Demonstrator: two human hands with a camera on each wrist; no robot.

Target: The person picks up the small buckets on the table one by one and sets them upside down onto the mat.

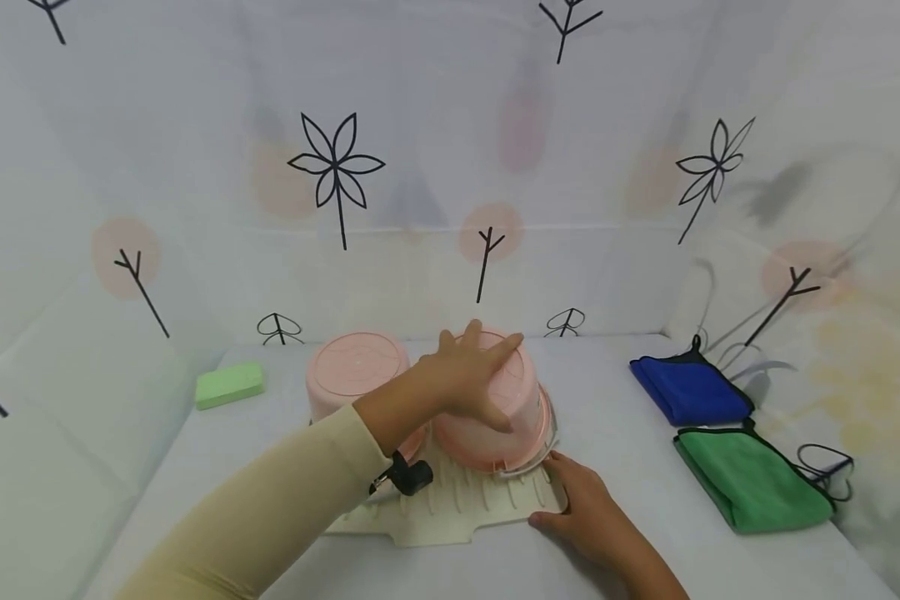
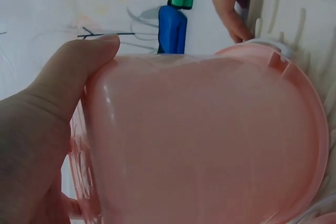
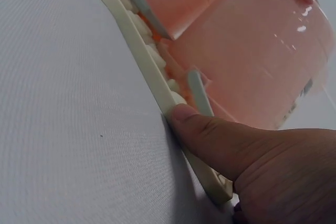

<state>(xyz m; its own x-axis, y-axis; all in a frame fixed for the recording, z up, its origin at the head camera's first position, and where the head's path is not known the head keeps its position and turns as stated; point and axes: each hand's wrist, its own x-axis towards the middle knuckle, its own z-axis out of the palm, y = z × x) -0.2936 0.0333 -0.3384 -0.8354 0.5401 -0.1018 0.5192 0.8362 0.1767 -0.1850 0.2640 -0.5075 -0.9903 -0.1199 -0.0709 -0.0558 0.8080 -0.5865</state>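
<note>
Two pink buckets stand upside down side by side on a cream ribbed drainer tray point(image 1: 435, 527). My left hand point(image 1: 468, 379) rests spread across the upturned base of the right bucket point(image 1: 521, 408). Its thumb lies over the base's edge in the left wrist view, where the bucket wall point(image 2: 205, 140) fills the middle. The left bucket point(image 1: 356, 365) is partly hidden behind my left forearm. At the tray's right end, my right hand point(image 1: 588, 508) grips the corner. The right wrist view shows its thumb point(image 3: 210, 135) on the tray edge, beside the bucket's pale handle point(image 3: 199, 92).
A light green sponge point(image 1: 230, 385) lies at the table's back left. To the right are a folded blue cloth point(image 1: 690, 390) and a folded green cloth point(image 1: 753, 479), both edged in black. A patterned white sheet point(image 1: 420, 275) hangs behind and along the sides.
</note>
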